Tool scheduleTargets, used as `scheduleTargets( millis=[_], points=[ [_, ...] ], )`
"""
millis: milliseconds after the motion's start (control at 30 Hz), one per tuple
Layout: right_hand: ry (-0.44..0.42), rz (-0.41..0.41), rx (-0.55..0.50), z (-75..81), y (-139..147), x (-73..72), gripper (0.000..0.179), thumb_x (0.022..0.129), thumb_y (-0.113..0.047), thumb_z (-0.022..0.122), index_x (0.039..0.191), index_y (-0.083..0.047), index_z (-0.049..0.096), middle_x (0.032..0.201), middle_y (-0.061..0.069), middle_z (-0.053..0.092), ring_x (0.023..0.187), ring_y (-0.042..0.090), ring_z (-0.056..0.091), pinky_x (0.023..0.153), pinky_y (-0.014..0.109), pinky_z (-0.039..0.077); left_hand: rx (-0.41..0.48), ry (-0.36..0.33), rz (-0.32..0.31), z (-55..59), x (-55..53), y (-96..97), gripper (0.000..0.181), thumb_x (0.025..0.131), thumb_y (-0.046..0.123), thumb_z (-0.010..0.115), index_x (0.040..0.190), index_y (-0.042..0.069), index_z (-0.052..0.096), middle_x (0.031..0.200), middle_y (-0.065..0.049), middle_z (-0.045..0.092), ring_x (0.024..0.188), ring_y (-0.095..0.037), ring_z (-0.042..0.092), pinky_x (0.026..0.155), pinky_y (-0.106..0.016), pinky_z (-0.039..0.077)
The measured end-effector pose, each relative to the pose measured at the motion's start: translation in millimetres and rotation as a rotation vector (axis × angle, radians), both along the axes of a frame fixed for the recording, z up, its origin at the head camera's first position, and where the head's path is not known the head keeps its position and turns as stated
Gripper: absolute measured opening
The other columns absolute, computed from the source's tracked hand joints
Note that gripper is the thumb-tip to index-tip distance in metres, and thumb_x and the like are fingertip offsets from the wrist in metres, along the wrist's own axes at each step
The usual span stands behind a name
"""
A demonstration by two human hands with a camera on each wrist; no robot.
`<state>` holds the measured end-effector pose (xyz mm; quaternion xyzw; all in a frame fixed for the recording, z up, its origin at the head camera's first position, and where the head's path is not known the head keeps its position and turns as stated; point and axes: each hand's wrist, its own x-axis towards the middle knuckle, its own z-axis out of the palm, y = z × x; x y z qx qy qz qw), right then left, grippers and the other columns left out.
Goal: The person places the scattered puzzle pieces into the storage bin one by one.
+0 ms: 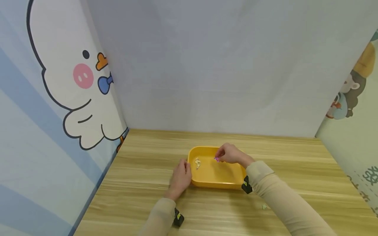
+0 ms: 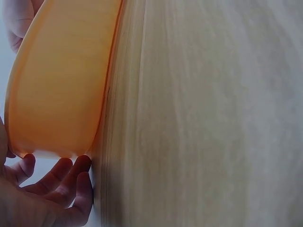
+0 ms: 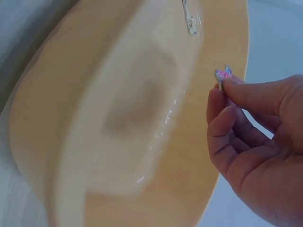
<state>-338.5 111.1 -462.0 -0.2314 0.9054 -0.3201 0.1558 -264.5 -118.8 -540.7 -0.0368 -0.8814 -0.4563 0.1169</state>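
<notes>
A small pink-purple piece with greyish prongs is pinched between the thumb and fingertips of my right hand, above the yellow tray. Its exact kind is too small to tell. My left hand holds the tray's left end, with the bent fingertips against the outer wall, as the left wrist view shows, and the thumb by the rim. Inside the tray, near that end, lies a pale, irregular little piece; only part of it shows in the right wrist view.
A tiny pale green piece lies on the wooden table, beside the right forearm. A grey-white wall rises behind the table, and printed panels stand at both sides. Black devices are worn on both wrists.
</notes>
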Motion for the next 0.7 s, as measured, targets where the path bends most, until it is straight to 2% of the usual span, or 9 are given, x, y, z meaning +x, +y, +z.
scheduleTargets(
  millis=[233, 433, 700],
  points=[
    [0.006, 0.019, 0.009, 3.5, -8.0, -0.4, 0.009, 0.086, 0.003, 0.066, 0.094, 0.005, 0.070, 0.084, 0.006, 0.068, 0.073, 0.017, 0.062, 0.064, 0.031, 0.051, -0.001, -0.030, -0.002, -1.4, -1.0, -0.6, 0.009, 0.100, 0.014, 0.046, 0.092, 0.009, 0.047, 0.074, -0.003, 0.048, 0.063, -0.015, 0.048, 0.053, -0.029, 0.043],
    [-0.012, 0.008, 0.010, -2.8, -15.1, -2.6, 0.009, 0.085, 0.003, 0.067, 0.093, 0.005, 0.070, 0.084, 0.007, 0.068, 0.074, 0.019, 0.063, 0.066, 0.031, 0.052, 0.002, -0.052, -0.010, -0.4, -0.4, -1.1, 0.010, 0.100, 0.014, 0.045, 0.092, 0.009, 0.046, 0.074, -0.003, 0.048, 0.063, -0.015, 0.048, 0.052, -0.028, 0.043],
    [0.076, 0.002, 0.126, -8.0, -30.0, -4.8, 0.010, 0.082, -0.002, 0.072, 0.091, -0.002, 0.074, 0.084, 0.003, 0.070, 0.074, 0.015, 0.063, 0.067, 0.029, 0.052, -0.007, -0.030, -0.013, 0.0, -0.6, 0.7, 0.011, 0.100, 0.014, 0.045, 0.091, 0.008, 0.047, 0.073, -0.002, 0.047, 0.063, -0.015, 0.047, 0.052, -0.028, 0.042]
  ],
)
